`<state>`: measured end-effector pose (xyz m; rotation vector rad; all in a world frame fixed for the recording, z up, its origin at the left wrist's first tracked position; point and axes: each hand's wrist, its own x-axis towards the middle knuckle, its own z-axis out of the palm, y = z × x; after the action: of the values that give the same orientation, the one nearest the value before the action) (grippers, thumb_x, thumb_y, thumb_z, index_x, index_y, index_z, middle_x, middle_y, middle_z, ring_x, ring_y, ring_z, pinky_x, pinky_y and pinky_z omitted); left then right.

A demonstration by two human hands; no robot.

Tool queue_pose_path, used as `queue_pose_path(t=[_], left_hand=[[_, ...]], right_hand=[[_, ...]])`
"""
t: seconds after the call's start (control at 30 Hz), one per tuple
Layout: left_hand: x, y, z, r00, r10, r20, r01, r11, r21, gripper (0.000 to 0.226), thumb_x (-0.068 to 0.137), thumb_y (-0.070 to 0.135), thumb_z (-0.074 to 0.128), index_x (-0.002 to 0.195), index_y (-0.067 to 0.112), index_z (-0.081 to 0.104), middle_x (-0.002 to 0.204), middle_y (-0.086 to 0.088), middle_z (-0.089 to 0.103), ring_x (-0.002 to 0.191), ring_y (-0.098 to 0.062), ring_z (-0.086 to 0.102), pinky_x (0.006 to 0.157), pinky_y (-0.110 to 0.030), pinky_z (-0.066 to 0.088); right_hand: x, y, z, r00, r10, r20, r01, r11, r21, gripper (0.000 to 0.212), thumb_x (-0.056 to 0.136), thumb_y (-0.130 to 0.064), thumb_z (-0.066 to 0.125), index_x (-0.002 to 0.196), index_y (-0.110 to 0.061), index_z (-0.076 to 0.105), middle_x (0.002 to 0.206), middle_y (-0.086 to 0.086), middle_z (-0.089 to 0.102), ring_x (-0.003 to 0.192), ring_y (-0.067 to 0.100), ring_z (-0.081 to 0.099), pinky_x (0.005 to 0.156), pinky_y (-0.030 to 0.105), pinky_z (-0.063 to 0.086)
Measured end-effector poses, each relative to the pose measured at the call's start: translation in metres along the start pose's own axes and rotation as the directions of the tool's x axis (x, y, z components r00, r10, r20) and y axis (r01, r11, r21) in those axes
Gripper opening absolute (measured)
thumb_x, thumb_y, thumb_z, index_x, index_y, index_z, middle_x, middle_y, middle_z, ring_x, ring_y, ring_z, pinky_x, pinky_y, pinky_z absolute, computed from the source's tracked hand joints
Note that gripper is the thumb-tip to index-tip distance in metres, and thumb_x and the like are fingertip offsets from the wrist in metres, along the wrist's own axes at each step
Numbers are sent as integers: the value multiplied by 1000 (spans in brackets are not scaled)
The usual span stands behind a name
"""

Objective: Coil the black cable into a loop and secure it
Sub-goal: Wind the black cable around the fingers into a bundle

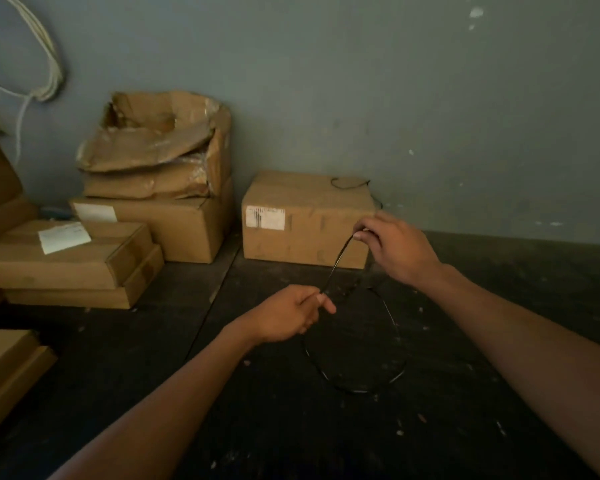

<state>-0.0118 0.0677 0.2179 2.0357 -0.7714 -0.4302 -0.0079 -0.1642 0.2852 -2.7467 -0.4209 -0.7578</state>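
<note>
A thin black cable (338, 259) runs taut between my two hands above the dark floor. My left hand (291, 315) is closed around its lower part. My right hand (394, 245) pinches it higher up, between thumb and fingers. Below the left hand the cable hangs in one wide loop (357, 388) that reaches down toward the floor. More of the black cable (349, 185) lies curled on top of a cardboard box behind the right hand and trails down its right side.
A closed cardboard box (291, 220) stands against the grey-blue wall behind my hands. Stacked and torn boxes (160, 174) fill the left side, with flat boxes (66, 258) in front. Another box (7, 368) sits at the near left. White cords (49, 71) hang on the wall.
</note>
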Motion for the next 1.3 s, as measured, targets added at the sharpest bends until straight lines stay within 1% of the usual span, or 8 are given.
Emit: queue_pose_path(t=[0.17,0.3,0.53,0.8,0.9,0.97,1.07,1.3], left_hand=[[-13,35,-15,995,56,80,-56,998,-6,28,106,28,34,114,25,61,70,7,64,71,-8,66,72,-22,52],[-19,57,-28,997,70,35,-57,957,-284,27,102,29,44,112,14,65,72,6,67,75,-12,68,72,-23,55],[-26,89,-33,968,216,127,-16,559,-829,28,96,29,55,108,11,72,61,1,55,69,-15,62,81,-37,53],[-29,129,-18,900,430,79,-81,342,-936,27,94,18,53,114,9,69,64,3,58,69,-13,61,76,-36,53],[-16,143,-32,920,392,-27,-180,359,-916,28,100,18,45,115,11,68,75,0,69,82,-19,71,80,-46,58],[-2,149,-45,946,316,-70,-216,454,-864,33,105,24,36,122,16,63,103,-7,75,105,-27,69,89,-60,52],[19,142,-63,970,212,-119,-226,609,-761,37,106,37,30,131,30,57,140,-9,58,130,-37,51,98,-78,30],[42,97,-92,981,90,-172,-188,655,-732,39,104,43,30,125,40,63,158,-13,31,144,-53,7,103,-82,4]], right_hand=[[11,-8,-36,993,29,-111,-17,994,103,22,95,-30,57,102,-12,67,96,5,64,87,20,57,71,35,46],[18,-15,-55,969,101,-224,-37,961,274,15,94,-26,60,99,-14,66,88,-5,62,80,12,57,65,25,42],[23,-21,-67,934,265,-238,-54,767,639,15,98,-20,54,88,-30,58,75,-2,57,63,12,55,56,24,49],[11,-25,-34,910,365,-195,-94,641,762,14,98,-20,53,88,-18,62,64,2,58,50,3,52,45,19,45],[-4,-23,-6,949,306,-74,-176,713,679,20,100,-16,48,87,-16,64,67,12,61,55,8,53,54,29,46],[-16,-30,12,968,242,65,-228,742,630,25,101,-23,44,85,-25,62,58,0,56,46,3,49,51,29,44],[-29,-47,26,947,118,299,-270,796,542,17,101,-32,42,99,-34,59,63,-6,55,47,-2,50,48,20,45],[-37,-75,-16,844,-68,532,-214,867,450,16,100,-30,47,113,-33,56,68,-7,55,48,-2,53,48,19,46]])
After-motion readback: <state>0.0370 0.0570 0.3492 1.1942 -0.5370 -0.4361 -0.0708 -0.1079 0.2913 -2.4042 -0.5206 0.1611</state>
